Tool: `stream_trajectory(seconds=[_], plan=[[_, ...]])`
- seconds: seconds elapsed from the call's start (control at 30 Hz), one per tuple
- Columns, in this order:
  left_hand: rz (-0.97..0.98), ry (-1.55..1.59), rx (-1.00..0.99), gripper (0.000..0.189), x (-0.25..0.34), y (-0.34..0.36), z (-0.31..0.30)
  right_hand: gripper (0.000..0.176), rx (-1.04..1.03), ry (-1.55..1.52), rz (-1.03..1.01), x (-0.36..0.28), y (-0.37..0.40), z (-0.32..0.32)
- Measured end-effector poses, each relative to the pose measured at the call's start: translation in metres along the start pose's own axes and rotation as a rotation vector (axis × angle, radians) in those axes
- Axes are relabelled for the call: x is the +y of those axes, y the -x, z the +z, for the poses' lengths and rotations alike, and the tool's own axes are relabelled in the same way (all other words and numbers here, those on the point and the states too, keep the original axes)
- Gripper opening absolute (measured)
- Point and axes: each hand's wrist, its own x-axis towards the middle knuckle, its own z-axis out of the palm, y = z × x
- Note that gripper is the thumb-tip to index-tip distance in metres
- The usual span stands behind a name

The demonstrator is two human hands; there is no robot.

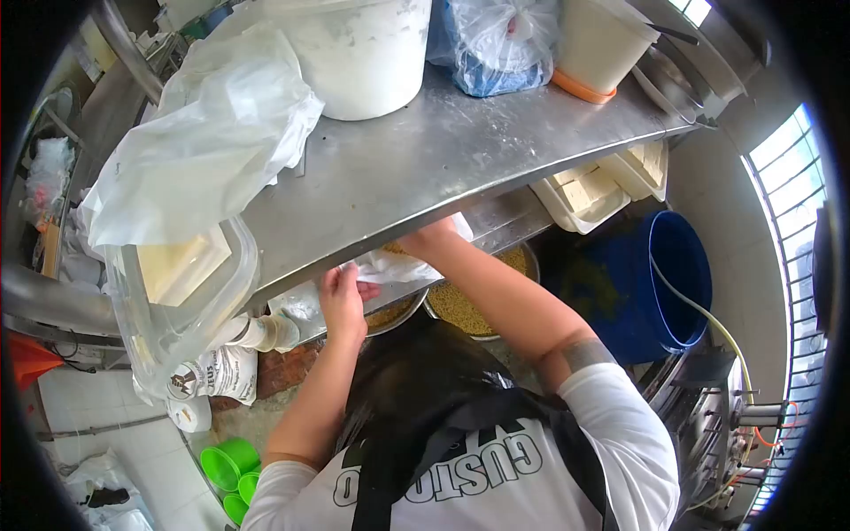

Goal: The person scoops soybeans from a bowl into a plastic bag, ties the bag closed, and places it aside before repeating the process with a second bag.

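As L fingers [367, 290] pinch wht bag [398, 269], can't tell if R hand [431, 239] grips

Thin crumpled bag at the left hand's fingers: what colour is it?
The thin crumpled bag is white, best seen in the head view.

light: barred window [797, 257], right, blown out | sheen: steel tabletop [469, 142] | edges: fisheye-bowed, black corners

Thin white sheeting [398, 267], crumpled, yellowish grains [392, 249] against it; partly hidden.
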Motion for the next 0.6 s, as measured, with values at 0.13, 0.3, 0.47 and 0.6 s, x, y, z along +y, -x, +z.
stream_trajectory(seconds=[0.13,0.3,0.47,0.6], plan=[[-0.193,0.072,0.099,0.013,-0.006,-0.029,-0.014,0.035,0.028,-1.150,0.161,0.010,-0.030,0.030],[-0.063,-0.025,0.060,0.019,0.001,-0.015,-0.013,0.031,0.056,-0.214,0.016,-0.005,-0.010,-0.007],[-0.022,-0.207,0.036,0.013,-0.022,-0.013,-0.030,0.031,-0.090,-0.095,-0.064,0.036,0.010,-0.006],[-0.074,-0.278,0.036,0.013,-0.027,-0.004,-0.025,0.051,0.112,-0.124,-0.180,0.045,0.047,-0.020]])
